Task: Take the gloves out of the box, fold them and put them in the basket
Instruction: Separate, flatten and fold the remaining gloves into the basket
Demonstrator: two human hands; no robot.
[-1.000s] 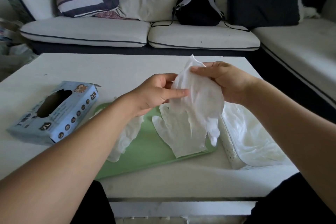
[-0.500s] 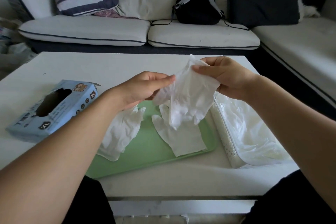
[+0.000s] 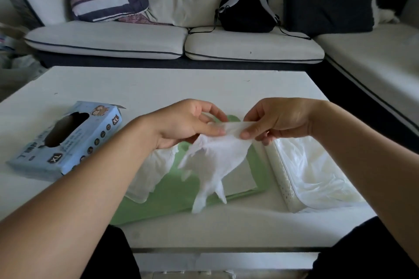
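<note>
A thin white glove [image 3: 213, 161] hangs over the green tray [image 3: 172, 197], fingers pointing down. My left hand [image 3: 183, 123] and my right hand [image 3: 278, 119] both pinch its cuff edge, close together above the tray. A second white glove [image 3: 152, 172] lies on the tray's left part under my left forearm. A third glove [image 3: 240, 176] lies flat on the tray behind the hanging one. The blue glove box [image 3: 68, 140], marked XL, lies on the table at the left with its oval opening up. The white perforated basket [image 3: 285, 179] with a white plastic lining stands at the right, partly hidden by my right arm.
The white table [image 3: 158, 86] stretches toward a sofa [image 3: 108, 41] with cushions and a black backpack [image 3: 244, 4]. A second sofa section [image 3: 374, 63] runs along the right. The table's near edge lies just above my lap.
The glove, held upright with the right hand high, has been lowered and stretched out. Both hands came down level and now pinch the cuff side by side, with the glove fingers dangling.
</note>
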